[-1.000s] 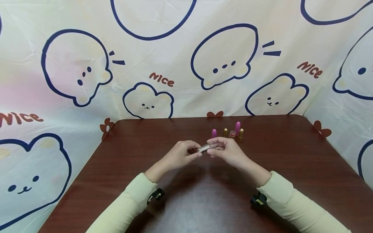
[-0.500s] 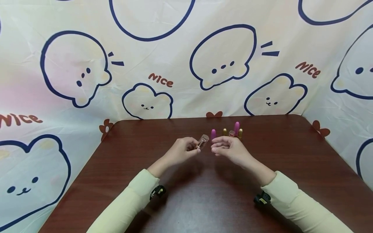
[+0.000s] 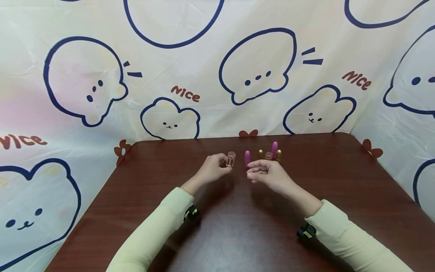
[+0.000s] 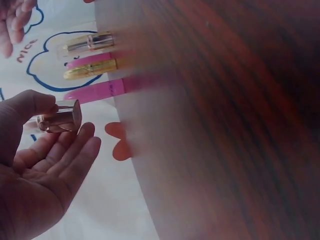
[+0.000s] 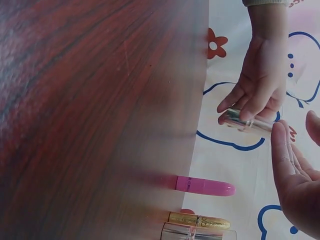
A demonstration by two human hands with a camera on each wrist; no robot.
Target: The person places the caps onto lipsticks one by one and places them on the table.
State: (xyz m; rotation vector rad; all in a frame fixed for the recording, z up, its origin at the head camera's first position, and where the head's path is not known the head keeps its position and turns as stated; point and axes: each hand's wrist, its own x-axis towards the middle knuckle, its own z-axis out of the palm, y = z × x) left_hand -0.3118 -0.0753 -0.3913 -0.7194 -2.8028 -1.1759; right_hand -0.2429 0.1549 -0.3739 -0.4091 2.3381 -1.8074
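Observation:
My left hand (image 3: 212,169) pinches a clear-capped lipstick (image 3: 231,159) between thumb and fingers, above the table, with the cap end up. In the left wrist view the shiny metallic base of this lipstick (image 4: 62,117) faces the table. My right hand (image 3: 270,174) hangs with loosely bent fingers and holds nothing. It is nearest to a pink lipstick (image 3: 247,157) and partly hides the lipsticks behind it in the head view. The right wrist view has my left hand (image 5: 262,80) on the lipstick, with the right hand's fingertips (image 5: 282,132) close to its cap.
Upright at the back stand a taller pink lipstick (image 3: 274,146), two gold lipsticks, one left (image 3: 260,153) and one right (image 3: 278,155), and another clear-capped lipstick (image 3: 269,155). A printed cloth (image 3: 210,113) hangs behind the brown table (image 3: 163,158).
Both hands were on the lipstick, held nearly level. My right hand has let go of it. The left hand has turned it upright and carried it slightly left and away from me.

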